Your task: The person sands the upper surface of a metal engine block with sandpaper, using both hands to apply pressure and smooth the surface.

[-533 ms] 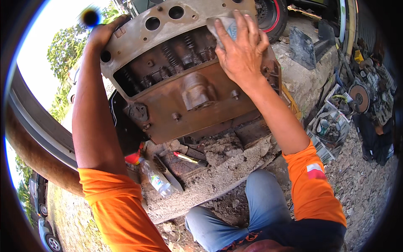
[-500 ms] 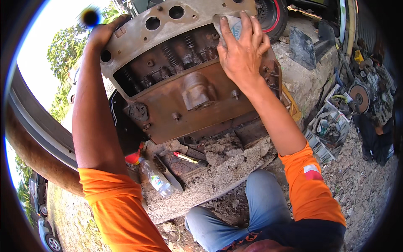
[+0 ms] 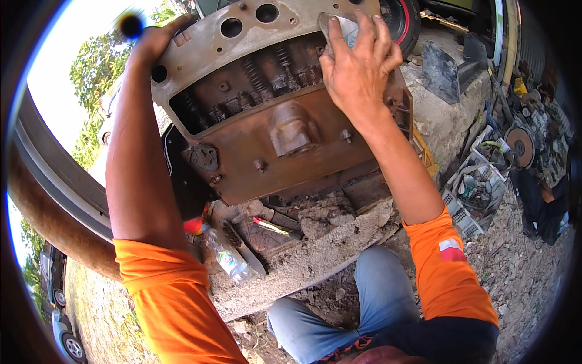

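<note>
A large rusty-brown engine block [image 3: 242,167] stands in front of me, its long opening showing dark, oily springs [image 3: 255,74]. Along its upper side runs a bare grey metal face [image 3: 200,43] with round holes. My left hand [image 3: 159,41] grips the far left corner of the block, fingers over the edge and partly hidden. At the right end of the grey face, my right hand [image 3: 364,64] presses a folded grey sheet with a pale printed back, which looks like sandpaper [image 3: 348,30]. Its fingers lie over the sheet and cover most of it.
Below the block, a clear plastic bottle [image 3: 232,262], a dark flat blade [image 3: 245,247] and a red-and-yellow cutter-like tool [image 3: 276,228] lie on the concrete ledge [image 3: 303,273]. To the right sit a grey crate [image 3: 464,209] of parts and a round disc [image 3: 519,147]. A tyre [image 3: 407,24] stands behind.
The block and both hands appear slightly further right in the picture. My right hand stays on the sheet at the right end of the face, covering more of its printed back.
</note>
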Action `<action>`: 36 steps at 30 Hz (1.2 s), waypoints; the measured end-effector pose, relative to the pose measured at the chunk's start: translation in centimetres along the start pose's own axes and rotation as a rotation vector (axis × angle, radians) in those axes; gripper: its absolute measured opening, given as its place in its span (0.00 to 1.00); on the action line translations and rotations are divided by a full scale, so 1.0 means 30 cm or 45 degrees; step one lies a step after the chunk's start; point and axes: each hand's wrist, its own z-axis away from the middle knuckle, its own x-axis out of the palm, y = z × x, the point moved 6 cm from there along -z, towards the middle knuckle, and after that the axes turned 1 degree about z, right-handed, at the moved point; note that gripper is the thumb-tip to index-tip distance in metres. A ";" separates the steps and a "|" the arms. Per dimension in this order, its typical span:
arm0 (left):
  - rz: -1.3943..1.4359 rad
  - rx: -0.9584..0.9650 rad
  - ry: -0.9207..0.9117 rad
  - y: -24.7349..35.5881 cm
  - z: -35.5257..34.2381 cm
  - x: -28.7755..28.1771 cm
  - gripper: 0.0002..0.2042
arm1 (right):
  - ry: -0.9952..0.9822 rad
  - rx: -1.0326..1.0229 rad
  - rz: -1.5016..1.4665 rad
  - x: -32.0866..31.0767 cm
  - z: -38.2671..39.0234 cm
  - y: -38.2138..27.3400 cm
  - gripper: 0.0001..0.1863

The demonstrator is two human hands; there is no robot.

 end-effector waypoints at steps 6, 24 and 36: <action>-0.024 0.022 -0.019 -0.033 -0.041 0.004 0.26 | -0.060 -0.049 -0.084 0.004 -0.005 -0.035 0.32; 0.130 -0.061 -0.005 -0.018 -0.036 0.020 0.29 | -0.125 -0.325 -0.125 0.041 0.027 -0.211 0.33; 0.075 -0.266 -0.040 -0.120 -0.097 0.003 0.27 | 0.019 0.010 0.033 -0.078 -0.047 0.155 0.30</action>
